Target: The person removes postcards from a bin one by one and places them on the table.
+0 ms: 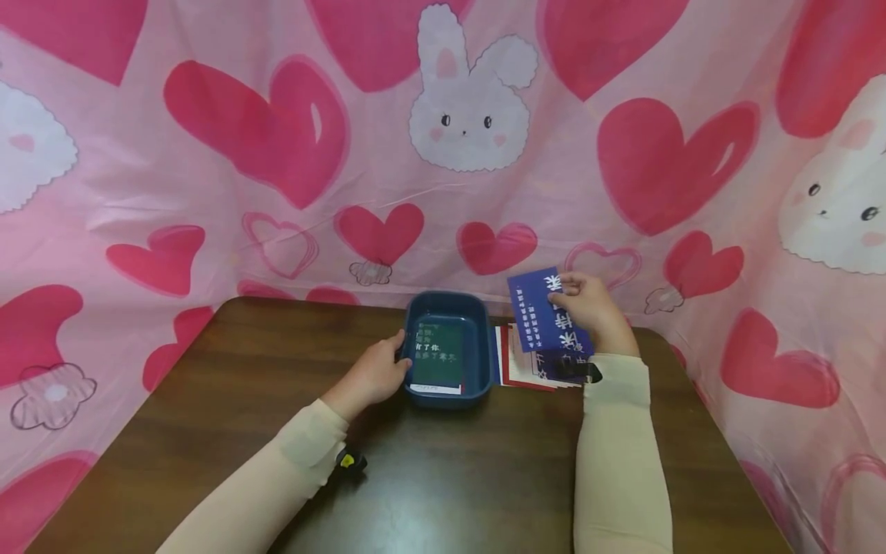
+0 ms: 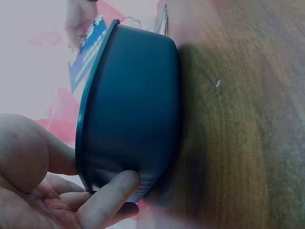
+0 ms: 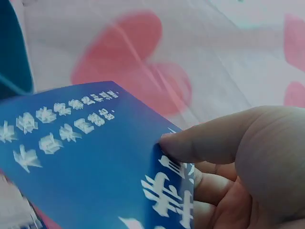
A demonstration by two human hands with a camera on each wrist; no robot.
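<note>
card (image 1: 438, 355) in tray (image 1: 484, 338), card pile (image 1: 519, 368) right of it.

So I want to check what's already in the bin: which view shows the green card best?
The head view: the green card lies flat inside the blue bin. The left wrist view shows only the bin's outer wall; the right wrist view shows none of it.

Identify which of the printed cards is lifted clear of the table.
The blue card, pinched in the right hand. The green card lies in the blue tray, and the rest sit stacked on the table beside it.
</note>
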